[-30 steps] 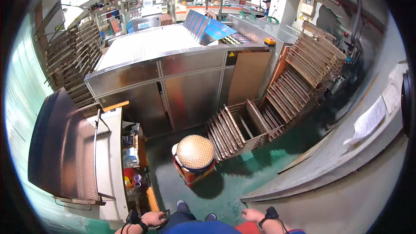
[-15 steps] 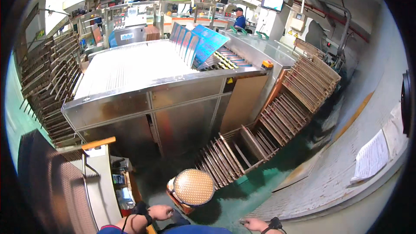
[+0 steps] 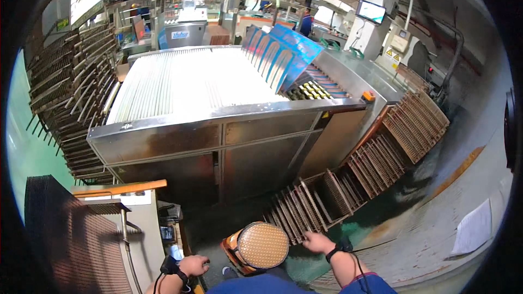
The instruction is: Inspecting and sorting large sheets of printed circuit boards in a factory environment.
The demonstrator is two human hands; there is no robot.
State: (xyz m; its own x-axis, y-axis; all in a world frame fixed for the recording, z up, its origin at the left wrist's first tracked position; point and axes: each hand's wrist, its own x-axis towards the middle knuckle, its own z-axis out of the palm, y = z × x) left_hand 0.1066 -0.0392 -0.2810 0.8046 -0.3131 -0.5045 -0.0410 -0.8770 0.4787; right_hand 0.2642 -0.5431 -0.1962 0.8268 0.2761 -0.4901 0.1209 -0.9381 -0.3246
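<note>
My left hand (image 3: 194,265) hangs at the lower edge, beside a pale cabinet (image 3: 131,245); its fingers are loosely bent and a little apart, with nothing seen in them. To the right, my right hand (image 3: 317,243) reaches forward with fingers partly stretched, holding nothing that I can make out. It is nearest to the lower end of a row of slotted racks (image 3: 297,209); I cannot tell whether it touches them. Between my hands stands a round stool (image 3: 263,245) with a tan patterned seat. Both wrists carry dark straps.
A wide metal machine (image 3: 261,130) with a bright roller top fills the middle. Blue panels (image 3: 297,49) stand tilted on it. More racks (image 3: 71,92) are stacked at left; a dark mesh rack (image 3: 71,234) is near left. A paper sheet (image 3: 472,228) lies right. A person (image 3: 306,23) stands behind.
The view has shifted, and the machine and stool now sit further right in it. My right hand has risen forward toward the racks. My left hand has moved slightly left in the picture.
</note>
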